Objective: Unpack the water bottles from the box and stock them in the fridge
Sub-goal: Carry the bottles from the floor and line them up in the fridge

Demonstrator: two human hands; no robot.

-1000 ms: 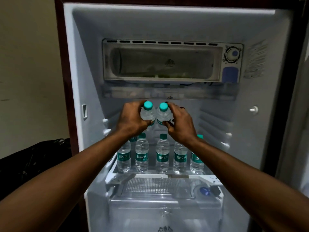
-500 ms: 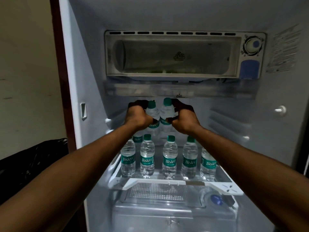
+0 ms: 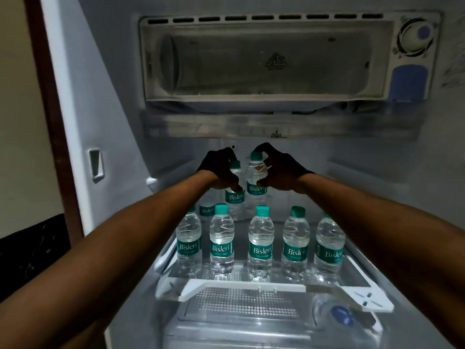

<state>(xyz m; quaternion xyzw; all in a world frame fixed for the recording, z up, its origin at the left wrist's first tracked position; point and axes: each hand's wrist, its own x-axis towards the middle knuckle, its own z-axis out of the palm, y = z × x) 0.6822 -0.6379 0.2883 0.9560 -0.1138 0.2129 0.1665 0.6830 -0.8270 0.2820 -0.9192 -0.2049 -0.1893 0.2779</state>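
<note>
Both hands have reached deeper into the fridge (image 3: 105, 102) — left grip (image 3: 218, 170) clamped on one bottle (image 3: 235, 195), right grip (image 3: 279, 170) clamped on another bottle (image 3: 256, 183), side by side. Nearer than the grips, five bottles (image 3: 260, 244) line the shelf (image 3: 251, 288) front.

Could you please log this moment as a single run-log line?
left hand: grips bottle | right hand: grips second bottle | behind front row, over shelf

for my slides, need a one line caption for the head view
Left hand and right hand each set a Bisleri bottle behind the front row on the fridge shelf.
</note>
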